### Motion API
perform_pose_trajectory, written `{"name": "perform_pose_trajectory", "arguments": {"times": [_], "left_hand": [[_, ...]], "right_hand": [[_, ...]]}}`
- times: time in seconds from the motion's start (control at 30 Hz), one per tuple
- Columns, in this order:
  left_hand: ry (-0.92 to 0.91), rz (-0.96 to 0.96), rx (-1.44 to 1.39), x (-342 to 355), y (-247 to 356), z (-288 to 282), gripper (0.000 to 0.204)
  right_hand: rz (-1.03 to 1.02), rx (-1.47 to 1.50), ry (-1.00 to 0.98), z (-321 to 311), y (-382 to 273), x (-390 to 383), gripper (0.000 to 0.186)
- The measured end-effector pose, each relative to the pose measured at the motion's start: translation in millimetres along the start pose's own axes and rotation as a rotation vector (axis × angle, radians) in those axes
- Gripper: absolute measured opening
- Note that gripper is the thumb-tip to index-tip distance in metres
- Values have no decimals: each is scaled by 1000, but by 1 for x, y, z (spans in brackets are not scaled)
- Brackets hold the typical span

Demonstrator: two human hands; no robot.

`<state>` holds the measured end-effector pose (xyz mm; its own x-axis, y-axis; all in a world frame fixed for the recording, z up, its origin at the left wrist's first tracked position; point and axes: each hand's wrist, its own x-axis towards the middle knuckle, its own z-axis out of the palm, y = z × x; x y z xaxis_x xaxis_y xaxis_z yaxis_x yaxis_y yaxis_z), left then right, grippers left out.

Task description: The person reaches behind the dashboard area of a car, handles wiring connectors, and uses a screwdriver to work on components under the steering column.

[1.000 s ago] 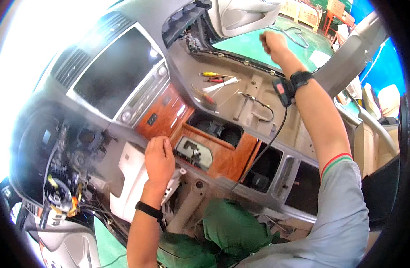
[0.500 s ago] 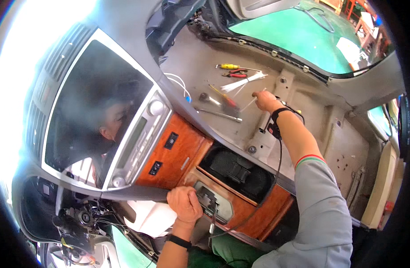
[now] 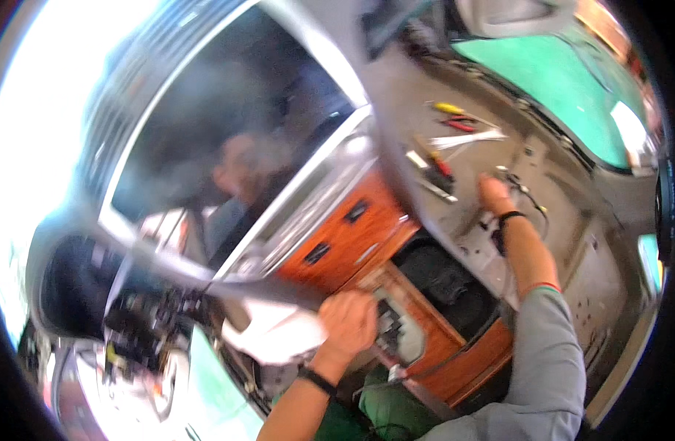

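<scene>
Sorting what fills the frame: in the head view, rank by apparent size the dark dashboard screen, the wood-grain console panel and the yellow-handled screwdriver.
1. dark dashboard screen
2. wood-grain console panel, though its nearness to the camera may flatter it
3. yellow-handled screwdriver

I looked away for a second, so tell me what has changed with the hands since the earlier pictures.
The right hand came down from high by the door frame onto the grey dash top, next to the tools lying there. The left hand shifted from the white panel to the edge of the shifter plate in the wood trim. The view swung closer to the screen. The tools stayed put; neither hand clearly grips anything.
</scene>
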<state>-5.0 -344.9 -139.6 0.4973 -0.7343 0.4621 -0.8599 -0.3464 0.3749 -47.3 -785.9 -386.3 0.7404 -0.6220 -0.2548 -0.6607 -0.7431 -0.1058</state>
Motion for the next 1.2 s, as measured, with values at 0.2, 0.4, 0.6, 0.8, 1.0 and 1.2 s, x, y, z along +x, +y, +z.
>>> {"name": "perform_pose_trajectory", "arguments": {"times": [0.2,0.4,0.6,0.8,1.0,1.2], "left_hand": [[84,83,-85,21,20,9,9],[188,63,-107,7,13,4,8],[219,-64,-250,-12,18,-2,13],[397,-259,-790,-76,49,-90,50],[248,-374,-898,-167,10,-133,12],[179,-561,-600,-240,-75,-136,22]], "right_hand": [[35,581,637,-121,54,4,19],[-246,656,845,-279,-73,-114,25],[-542,802,732,-331,-159,-267,19],[-662,783,445,-302,-241,-393,14],[-768,880,52,-229,-341,-449,14],[-619,866,-347,-138,-364,-452,26]]}}
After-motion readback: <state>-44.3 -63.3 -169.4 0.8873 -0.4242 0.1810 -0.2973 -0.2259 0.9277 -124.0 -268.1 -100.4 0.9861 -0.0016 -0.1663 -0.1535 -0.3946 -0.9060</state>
